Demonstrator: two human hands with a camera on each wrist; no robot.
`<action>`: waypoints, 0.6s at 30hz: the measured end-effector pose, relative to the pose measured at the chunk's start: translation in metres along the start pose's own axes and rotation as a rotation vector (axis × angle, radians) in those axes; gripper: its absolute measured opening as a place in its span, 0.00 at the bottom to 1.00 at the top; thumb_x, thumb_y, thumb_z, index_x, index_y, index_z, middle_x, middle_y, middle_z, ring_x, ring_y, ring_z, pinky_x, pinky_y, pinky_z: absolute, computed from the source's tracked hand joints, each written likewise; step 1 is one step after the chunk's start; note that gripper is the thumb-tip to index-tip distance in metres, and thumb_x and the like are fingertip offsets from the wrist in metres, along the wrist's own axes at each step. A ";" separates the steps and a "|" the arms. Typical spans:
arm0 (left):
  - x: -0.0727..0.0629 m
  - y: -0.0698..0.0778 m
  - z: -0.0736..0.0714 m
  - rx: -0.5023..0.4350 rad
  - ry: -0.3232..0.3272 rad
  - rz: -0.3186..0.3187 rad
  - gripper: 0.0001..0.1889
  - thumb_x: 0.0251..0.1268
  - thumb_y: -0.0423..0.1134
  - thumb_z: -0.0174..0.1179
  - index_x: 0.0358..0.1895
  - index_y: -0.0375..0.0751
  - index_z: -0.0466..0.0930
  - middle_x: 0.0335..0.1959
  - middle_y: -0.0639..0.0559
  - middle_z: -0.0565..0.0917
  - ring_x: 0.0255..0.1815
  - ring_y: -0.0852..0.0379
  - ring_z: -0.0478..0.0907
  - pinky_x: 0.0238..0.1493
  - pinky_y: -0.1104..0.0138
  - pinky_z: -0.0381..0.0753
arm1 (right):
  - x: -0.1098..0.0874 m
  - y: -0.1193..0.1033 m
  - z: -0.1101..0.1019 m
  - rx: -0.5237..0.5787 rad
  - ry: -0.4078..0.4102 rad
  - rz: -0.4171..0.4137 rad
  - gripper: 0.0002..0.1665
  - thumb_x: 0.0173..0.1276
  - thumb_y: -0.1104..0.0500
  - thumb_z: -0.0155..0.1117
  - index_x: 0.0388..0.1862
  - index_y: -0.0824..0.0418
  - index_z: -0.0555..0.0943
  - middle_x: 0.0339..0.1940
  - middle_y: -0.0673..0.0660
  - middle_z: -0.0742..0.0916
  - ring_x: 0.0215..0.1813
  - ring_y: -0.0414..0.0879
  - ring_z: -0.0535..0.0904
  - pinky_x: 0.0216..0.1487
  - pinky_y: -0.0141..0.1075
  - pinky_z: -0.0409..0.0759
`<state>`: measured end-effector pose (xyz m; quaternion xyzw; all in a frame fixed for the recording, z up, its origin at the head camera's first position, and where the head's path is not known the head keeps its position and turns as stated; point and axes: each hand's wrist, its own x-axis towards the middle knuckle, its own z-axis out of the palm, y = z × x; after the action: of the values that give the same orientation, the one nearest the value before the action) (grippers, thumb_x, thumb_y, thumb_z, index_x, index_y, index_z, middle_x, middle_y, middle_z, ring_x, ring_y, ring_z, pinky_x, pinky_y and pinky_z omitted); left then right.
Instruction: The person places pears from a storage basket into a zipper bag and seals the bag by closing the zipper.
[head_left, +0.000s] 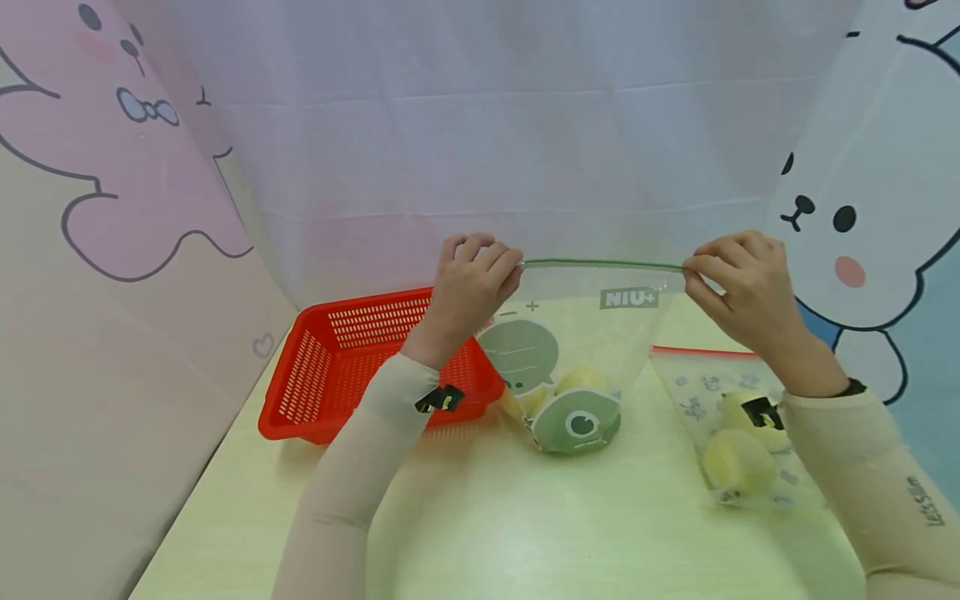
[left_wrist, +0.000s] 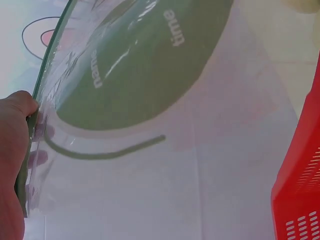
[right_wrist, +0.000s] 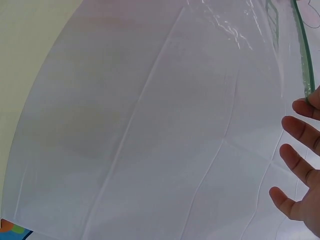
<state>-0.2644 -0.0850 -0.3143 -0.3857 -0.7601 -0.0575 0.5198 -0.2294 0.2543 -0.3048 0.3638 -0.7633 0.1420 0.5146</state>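
Note:
A clear zip bag (head_left: 577, 333) with green prints and a green top strip hangs upright between both hands. Several pale yellow, rounded items (head_left: 585, 379) lie at its bottom; their kind is blurred by the plastic. My left hand (head_left: 477, 279) pinches the left end of the strip, and in the left wrist view the thumb presses on the green edge (left_wrist: 50, 55). At the other end my right hand (head_left: 742, 279) pinches the strip between thumb and index finger. The right wrist view shows its other fingers (right_wrist: 300, 130) spread apart, off the bag.
To the left stands a red perforated basket (head_left: 322, 367), partly behind my left forearm. On the right a second zip bag (head_left: 697, 392) with a red strip lies flat, holding similar pale yellow items, partly under my right forearm. A printed curtain (head_left: 525, 125) hangs behind the table (head_left: 510, 533).

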 end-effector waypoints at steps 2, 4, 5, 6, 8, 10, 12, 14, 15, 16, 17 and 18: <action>-0.004 -0.003 -0.002 -0.001 0.003 -0.007 0.05 0.72 0.37 0.58 0.42 0.41 0.83 0.36 0.51 0.86 0.46 0.48 0.78 0.51 0.52 0.72 | 0.000 0.000 0.000 -0.002 0.001 -0.001 0.27 0.77 0.50 0.50 0.27 0.67 0.83 0.29 0.66 0.84 0.35 0.67 0.73 0.38 0.64 0.65; -0.008 -0.006 -0.004 -0.004 0.006 -0.015 0.05 0.71 0.36 0.59 0.42 0.41 0.82 0.36 0.50 0.85 0.46 0.47 0.78 0.51 0.51 0.72 | -0.001 0.000 0.000 -0.002 0.001 -0.002 0.27 0.77 0.50 0.50 0.27 0.67 0.83 0.29 0.66 0.84 0.35 0.67 0.73 0.37 0.65 0.65; -0.010 -0.007 -0.005 -0.007 0.006 -0.020 0.05 0.71 0.36 0.59 0.42 0.41 0.82 0.36 0.50 0.85 0.46 0.47 0.78 0.51 0.51 0.72 | -0.001 0.001 0.000 -0.002 0.001 -0.002 0.27 0.77 0.50 0.50 0.27 0.67 0.83 0.29 0.66 0.84 0.35 0.67 0.73 0.37 0.65 0.65; -0.012 -0.008 -0.007 -0.012 0.005 -0.027 0.04 0.71 0.36 0.59 0.41 0.41 0.82 0.35 0.50 0.85 0.46 0.47 0.78 0.51 0.51 0.72 | -0.001 0.001 0.000 -0.001 0.001 -0.002 0.27 0.77 0.50 0.50 0.27 0.67 0.83 0.29 0.66 0.84 0.35 0.67 0.73 0.37 0.65 0.65; -0.016 -0.011 -0.009 -0.018 0.001 -0.043 0.04 0.71 0.36 0.59 0.41 0.40 0.82 0.35 0.49 0.85 0.46 0.46 0.78 0.51 0.50 0.72 | -0.001 0.001 -0.001 0.000 -0.002 0.000 0.28 0.78 0.49 0.50 0.27 0.67 0.83 0.29 0.66 0.84 0.36 0.67 0.73 0.38 0.65 0.64; -0.020 -0.014 -0.011 -0.023 -0.008 -0.059 0.04 0.70 0.36 0.59 0.41 0.40 0.81 0.35 0.49 0.85 0.46 0.46 0.78 0.51 0.50 0.72 | -0.002 0.001 -0.001 0.002 -0.004 0.004 0.28 0.78 0.49 0.50 0.27 0.67 0.83 0.29 0.66 0.84 0.36 0.67 0.73 0.38 0.65 0.64; -0.024 -0.017 -0.014 -0.025 -0.013 -0.077 0.04 0.70 0.35 0.61 0.42 0.39 0.81 0.35 0.48 0.85 0.46 0.46 0.77 0.50 0.50 0.72 | -0.002 0.001 -0.001 0.002 -0.005 0.006 0.28 0.78 0.48 0.49 0.27 0.67 0.83 0.29 0.66 0.84 0.36 0.67 0.73 0.38 0.65 0.64; -0.029 -0.020 -0.016 -0.030 -0.017 -0.096 0.05 0.69 0.34 0.62 0.43 0.38 0.81 0.36 0.47 0.85 0.46 0.45 0.77 0.50 0.49 0.71 | -0.002 0.001 -0.002 0.001 -0.004 0.005 0.28 0.78 0.48 0.49 0.27 0.67 0.83 0.29 0.66 0.84 0.36 0.67 0.73 0.37 0.64 0.64; -0.031 -0.022 -0.018 -0.030 -0.019 -0.105 0.05 0.69 0.34 0.62 0.43 0.38 0.81 0.36 0.47 0.85 0.46 0.45 0.77 0.51 0.49 0.71 | -0.002 0.001 -0.002 0.000 -0.003 0.004 0.28 0.78 0.48 0.49 0.26 0.67 0.83 0.29 0.66 0.84 0.36 0.67 0.73 0.37 0.64 0.64; -0.034 -0.023 -0.019 -0.032 -0.022 -0.114 0.05 0.68 0.34 0.62 0.43 0.37 0.81 0.36 0.46 0.86 0.46 0.45 0.77 0.51 0.49 0.71 | -0.003 0.001 -0.002 -0.001 -0.002 0.003 0.28 0.78 0.48 0.49 0.26 0.67 0.83 0.28 0.66 0.84 0.36 0.67 0.73 0.37 0.64 0.64; -0.036 -0.024 -0.020 -0.036 -0.023 -0.124 0.06 0.68 0.34 0.62 0.44 0.37 0.81 0.37 0.46 0.86 0.46 0.45 0.77 0.51 0.48 0.71 | -0.003 0.001 -0.002 -0.001 -0.001 0.001 0.28 0.78 0.49 0.49 0.26 0.67 0.83 0.28 0.66 0.84 0.36 0.67 0.73 0.37 0.64 0.64; -0.038 -0.025 -0.021 -0.041 -0.025 -0.133 0.06 0.68 0.34 0.63 0.44 0.37 0.81 0.37 0.46 0.86 0.46 0.44 0.77 0.51 0.48 0.71 | -0.003 0.001 -0.002 -0.002 0.000 0.001 0.28 0.78 0.49 0.49 0.26 0.67 0.83 0.28 0.66 0.84 0.36 0.67 0.73 0.37 0.64 0.64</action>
<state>-0.2587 -0.1327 -0.3282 -0.3457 -0.7891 -0.1027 0.4973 -0.2282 0.2577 -0.3059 0.3630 -0.7637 0.1415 0.5148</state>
